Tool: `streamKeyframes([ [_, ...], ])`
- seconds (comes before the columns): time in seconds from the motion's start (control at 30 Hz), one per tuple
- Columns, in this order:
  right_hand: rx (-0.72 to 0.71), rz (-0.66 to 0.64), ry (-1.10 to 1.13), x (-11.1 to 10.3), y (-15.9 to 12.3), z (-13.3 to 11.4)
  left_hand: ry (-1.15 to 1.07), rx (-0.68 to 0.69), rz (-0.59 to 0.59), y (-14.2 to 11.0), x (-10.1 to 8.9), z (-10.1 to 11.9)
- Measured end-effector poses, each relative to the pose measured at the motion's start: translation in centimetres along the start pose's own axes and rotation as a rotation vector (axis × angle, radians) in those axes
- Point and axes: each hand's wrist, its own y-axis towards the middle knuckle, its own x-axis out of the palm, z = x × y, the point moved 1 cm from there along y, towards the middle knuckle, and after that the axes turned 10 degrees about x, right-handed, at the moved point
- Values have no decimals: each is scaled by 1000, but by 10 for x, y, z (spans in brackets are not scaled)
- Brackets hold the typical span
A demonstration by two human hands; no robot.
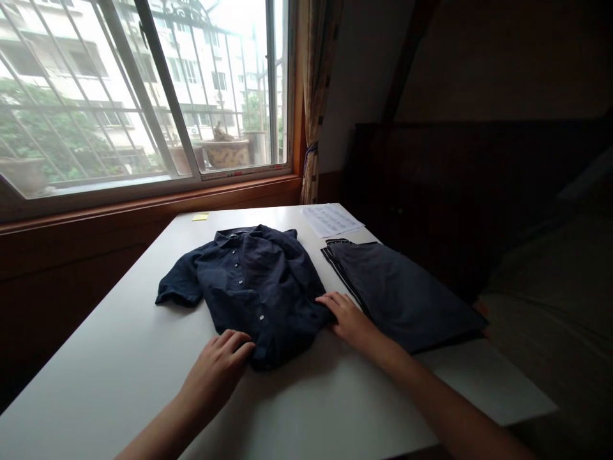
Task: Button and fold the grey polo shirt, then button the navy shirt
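A dark blue short-sleeved button shirt (268, 287) lies front up on the white table, collar at the far end and its fabric wrinkled. The sleeve on the left is spread out, while the right side of the shirt looks bunched. My left hand (223, 358) is closed on the lower left hem, with its fingers curled over the cloth. At the lower right edge, my right hand (347, 319) grips the same shirt between fingers and thumb; the fingertips are partly hidden by fabric.
To the right, folded dark trousers or similar garments (407, 294) lie over striped cloth (338, 262) along the white table's (119, 345) edge. Printed paper sheets (330, 219) and a yellow sticky note (200, 217) lie at the far end, below a barred window (143, 96) and curtain (313, 102).
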Motion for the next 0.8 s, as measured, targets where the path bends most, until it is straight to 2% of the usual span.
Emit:
streamKeyframes([
  [0.1, -36, 19, 37, -3, 13, -9, -60, -49, 115, 1, -12, -12],
  [0.17, -49, 57, 97, -19, 20, -17, -140, -156, 240, -3, -31, -26],
  [0.33, 4, 269, 369, -95, 23, -37, -390, -464, 508, -14, -113, -55],
  [0.43, 27, 306, 620, -132, 20, -42, -606, -536, 500, -25, -148, -71],
  [0.5, 15, 191, 758, -143, 17, -40, -663, -544, 387, -37, -155, -84],
  [0.53, 19, 84, 783, -144, 15, -38, -670, -532, 290, -44, -153, -90],
  [0.67, 79, -404, 639, -137, 0, -27, -636, -380, -117, -70, -135, -97],
  [0.73, 61, -531, 524, -134, -10, -23, -632, -366, -291, -80, -126, -90],
  [0.8, 20, -581, 415, -132, -20, -23, -627, -395, -374, -89, -120, -80],
])
